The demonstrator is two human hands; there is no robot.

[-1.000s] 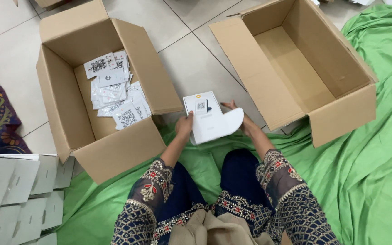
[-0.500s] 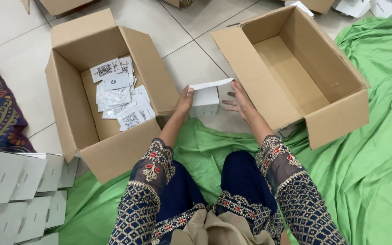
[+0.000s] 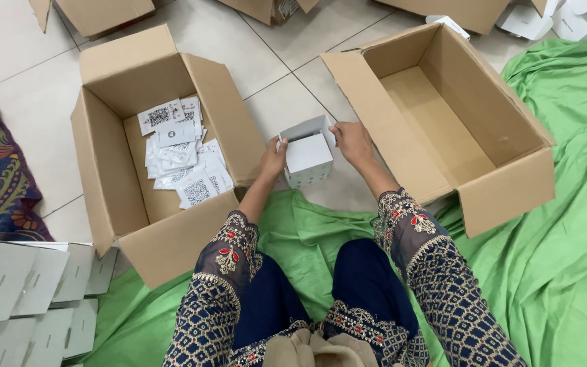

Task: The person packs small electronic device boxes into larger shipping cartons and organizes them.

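A: What has changed in the last second?

B: The small white cardboard box [image 3: 308, 158] was lying tipped with a flat flap spread out; now it is standing on the tiled floor [image 3: 287, 102], squared up, with its flap lifted behind it. The box is getting its shape, judging by that.

A: Where is it sitting exactly?

B: Between the two big cartons, just beyond the edge of the green cloth [image 3: 545, 272]. The open brown carton with white printed packets [image 3: 164, 143] is on the left, and the empty open brown carton [image 3: 443, 102] is on the right.

A: And the hands?

B: The left hand [image 3: 273, 160] is pressing against the box's left side, fingers curled on it. The right hand [image 3: 352, 143] is gripping the upper right edge near the raised flap. Both are grasping the box, though how firmly the right fingers are pinching is hard to tell from above.

A: How is the box looking?

B: Plain white, roughly cube-shaped, top face closed flat, small marks along its front side.

A: Anything else close by?

B: Flat grey-white card blanks [image 3: 22, 285] are lying stacked at the lower left.
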